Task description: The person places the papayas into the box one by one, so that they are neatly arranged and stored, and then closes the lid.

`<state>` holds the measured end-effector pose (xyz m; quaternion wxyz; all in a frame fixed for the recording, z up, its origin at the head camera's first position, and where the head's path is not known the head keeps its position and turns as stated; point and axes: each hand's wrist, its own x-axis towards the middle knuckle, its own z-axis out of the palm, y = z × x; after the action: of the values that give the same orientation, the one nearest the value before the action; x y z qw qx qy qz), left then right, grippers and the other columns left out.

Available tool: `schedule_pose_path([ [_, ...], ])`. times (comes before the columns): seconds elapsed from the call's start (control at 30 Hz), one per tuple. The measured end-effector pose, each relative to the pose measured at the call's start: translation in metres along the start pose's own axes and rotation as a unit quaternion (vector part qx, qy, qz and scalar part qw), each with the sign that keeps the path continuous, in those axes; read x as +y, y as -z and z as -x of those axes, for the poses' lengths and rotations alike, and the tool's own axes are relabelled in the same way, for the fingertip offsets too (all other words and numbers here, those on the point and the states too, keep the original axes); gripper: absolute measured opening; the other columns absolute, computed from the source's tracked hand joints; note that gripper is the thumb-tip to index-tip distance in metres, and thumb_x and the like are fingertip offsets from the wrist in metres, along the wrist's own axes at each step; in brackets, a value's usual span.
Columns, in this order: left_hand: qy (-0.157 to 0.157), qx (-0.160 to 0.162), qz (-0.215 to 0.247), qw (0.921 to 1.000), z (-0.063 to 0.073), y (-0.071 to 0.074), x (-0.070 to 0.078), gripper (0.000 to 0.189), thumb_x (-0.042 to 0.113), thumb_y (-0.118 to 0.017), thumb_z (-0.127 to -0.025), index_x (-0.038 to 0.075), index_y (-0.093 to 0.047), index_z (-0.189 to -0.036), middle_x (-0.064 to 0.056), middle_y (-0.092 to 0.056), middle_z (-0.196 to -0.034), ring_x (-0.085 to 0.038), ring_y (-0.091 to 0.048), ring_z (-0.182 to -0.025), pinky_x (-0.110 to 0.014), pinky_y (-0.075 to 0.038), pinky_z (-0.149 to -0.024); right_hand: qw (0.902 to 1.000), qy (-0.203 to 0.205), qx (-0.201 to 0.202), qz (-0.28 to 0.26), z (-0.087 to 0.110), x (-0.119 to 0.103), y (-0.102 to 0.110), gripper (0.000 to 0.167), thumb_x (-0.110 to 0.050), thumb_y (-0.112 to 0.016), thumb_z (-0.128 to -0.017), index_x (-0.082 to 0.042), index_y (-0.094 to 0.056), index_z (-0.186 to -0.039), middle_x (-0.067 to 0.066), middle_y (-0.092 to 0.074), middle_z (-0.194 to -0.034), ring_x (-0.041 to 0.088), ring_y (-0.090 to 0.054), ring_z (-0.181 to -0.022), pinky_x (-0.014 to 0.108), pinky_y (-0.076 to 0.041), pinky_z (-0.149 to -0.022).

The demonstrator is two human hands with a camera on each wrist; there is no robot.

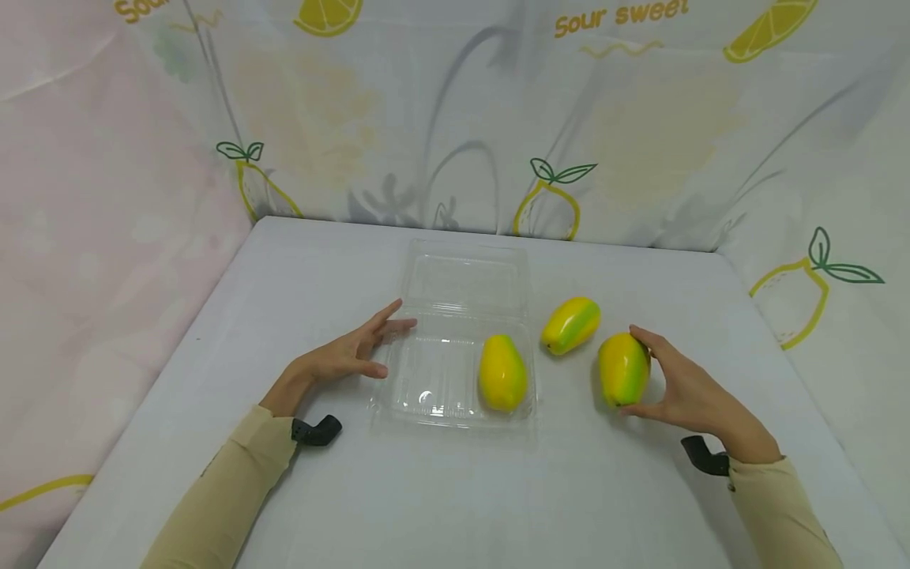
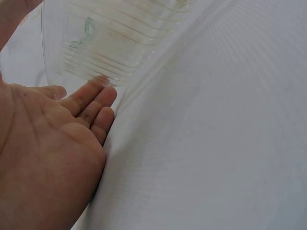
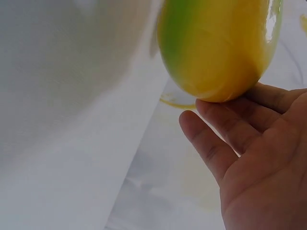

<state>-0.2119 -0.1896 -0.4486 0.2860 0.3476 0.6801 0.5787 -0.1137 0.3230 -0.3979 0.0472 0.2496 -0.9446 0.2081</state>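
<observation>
on a white worktop (image 1: 441, 498), a person's right hand (image 1: 686, 395) holds a yellow-green fruit (image 1: 623, 370) between thumb and fingers, right of a clear plastic container (image 1: 426, 367) with its lid (image 1: 465, 278) folded back. the left hand (image 1: 344, 356), fingers apart, is at the container's left edge. a yellow fruit (image 1: 503, 375) lies inside at the right; a third fruit (image 1: 571, 325) lies just outside.

On my head feed I can read "Sour sweet" (image 1: 622, 17) in orange on the cloth (image 1: 398, 103) behind the table (image 1: 455, 498), and a cut-off "Sou" (image 1: 141, 8) past the table's far left corner.
</observation>
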Motion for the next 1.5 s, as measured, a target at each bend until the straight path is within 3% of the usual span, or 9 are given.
schedule_pose_path([
  [0.37, -0.003, -0.001, -0.001, 1.0, 0.001, 0.001, 0.0, 0.11, 0.009, -0.071, -0.087, 0.01, 0.014, -0.156, -0.022, -0.014, -0.162, -0.045, -0.007, -0.149, -0.067, -0.008, -0.114, 0.9986, 0.05, 0.016, 0.011, -0.02, -0.015, 0.013, 0.115, -0.017, -0.096, -0.056, 0.006, -0.029, -0.147, 0.027, -0.044, -0.141, 0.042, -0.051, -0.119, -0.004, -0.013, -0.102],
  [0.67, 0.002, 0.002, 0.006, 1.0, 0.0, -0.001, 0.003, 0.109, 0.005, -0.071, -0.086, 0.011, 0.013, -0.156, -0.02, -0.015, -0.162, -0.042, -0.009, -0.149, -0.064, -0.007, -0.116, 0.9952, 0.094, 0.026, -0.002, -0.048, -0.031, 0.017, 0.114, -0.017, -0.096, -0.055, 0.01, -0.031, -0.145, 0.026, -0.044, -0.143, 0.037, -0.05, -0.121, 0.0, -0.015, -0.107],
  [0.77, 0.002, 0.002, 0.004, 1.0, 0.0, -0.001, 0.002, 0.109, 0.003, -0.07, -0.086, 0.01, 0.013, -0.156, -0.021, -0.015, -0.162, -0.042, -0.009, -0.149, -0.065, -0.007, -0.115, 0.9945, 0.101, 0.025, -0.008, -0.061, -0.039, 0.017, 0.115, -0.02, -0.096, -0.056, 0.007, -0.03, -0.147, 0.022, -0.044, -0.145, 0.032, -0.05, -0.12, 0.003, -0.019, -0.108],
  [1.0, 0.0, 0.003, 0.007, 1.0, 0.001, -0.003, 0.002, 0.11, 0.007, -0.071, -0.086, 0.011, 0.013, -0.156, -0.021, -0.015, -0.162, -0.043, -0.009, -0.149, -0.065, -0.008, -0.115, 0.9897, 0.136, 0.013, -0.041, -0.093, -0.066, 0.015, 0.116, -0.026, -0.095, -0.06, -0.002, -0.026, -0.151, 0.012, -0.046, -0.144, 0.02, -0.05, -0.114, 0.021, -0.039, -0.104],
  [1.3, 0.003, 0.001, 0.002, 1.0, -0.003, -0.004, -0.003, 0.108, 0.007, -0.07, -0.086, 0.013, 0.012, -0.157, -0.018, -0.015, -0.163, -0.042, -0.01, -0.149, -0.064, -0.01, -0.115, 0.9809, 0.176, 0.004, -0.082, -0.113, -0.082, 0.009, 0.114, -0.026, -0.094, -0.063, 0.003, -0.026, -0.15, 0.012, -0.045, -0.145, 0.02, -0.049, -0.118, 0.017, -0.034, -0.108],
  [1.5, 0.003, -0.002, -0.014, 0.9999, 0.0, -0.001, -0.001, 0.107, 0.001, -0.068, -0.087, 0.013, 0.012, -0.157, -0.02, -0.014, -0.162, -0.042, -0.009, -0.149, -0.064, -0.008, -0.115, 0.9813, 0.173, 0.0, -0.084, -0.116, -0.087, 0.006, 0.113, -0.028, -0.093, -0.065, 0.002, -0.025, -0.151, 0.011, -0.043, -0.147, 0.02, -0.048, -0.122, 0.031, -0.039, -0.109],
])
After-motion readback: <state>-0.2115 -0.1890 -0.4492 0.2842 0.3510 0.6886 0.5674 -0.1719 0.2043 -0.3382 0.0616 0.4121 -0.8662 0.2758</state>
